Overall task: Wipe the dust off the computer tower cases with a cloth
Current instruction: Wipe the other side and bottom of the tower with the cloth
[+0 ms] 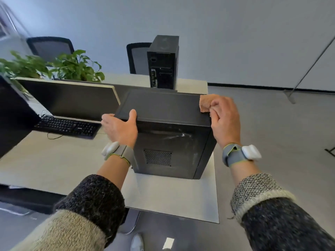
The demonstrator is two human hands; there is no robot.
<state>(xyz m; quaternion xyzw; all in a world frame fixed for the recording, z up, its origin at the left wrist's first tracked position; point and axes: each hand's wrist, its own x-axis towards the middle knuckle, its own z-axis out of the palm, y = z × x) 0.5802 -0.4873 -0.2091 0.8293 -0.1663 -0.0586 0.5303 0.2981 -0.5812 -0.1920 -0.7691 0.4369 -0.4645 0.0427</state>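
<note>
The left hand (pixel 120 128) gripped the near tower case (pixel 163 113), which stood on the counter (pixel 54 160), at its top left edge, thumb over the top, fingers round its side. At the case's top right corner, the right hand (pixel 225 122) held the orange cloth (pixel 205 103) clamped in its fingers.

L hand (pixel 120 126) grips near tower (pixel 166 131) top-left edge; R hand (pixel 224 118) pinches cloth (pixel 206 103) on top-right corner.
</note>
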